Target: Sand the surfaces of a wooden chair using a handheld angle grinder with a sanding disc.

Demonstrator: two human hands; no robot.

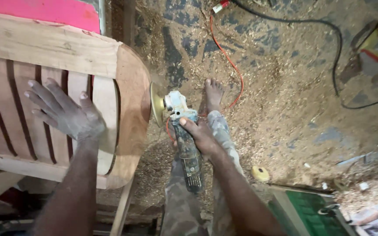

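Note:
My left hand [64,112] lies flat, fingers spread, on the slatted top of a pale wooden furniture piece [49,48]. My right hand [200,135] grips the dark body of an angle grinder [185,144]. Its yellowish sanding disc [156,105] stands on edge, right against the curved reddish side panel [132,113] of the wooden piece. Whether disc and wood touch I cannot tell.
My bare foot [213,94] and camouflage trouser leg [217,126] stand on a floor thick with sawdust. An orange cable [230,61] and a black cable [337,52] run across the floor. A small yellow disc [260,173] lies at lower right, near a green board [316,209].

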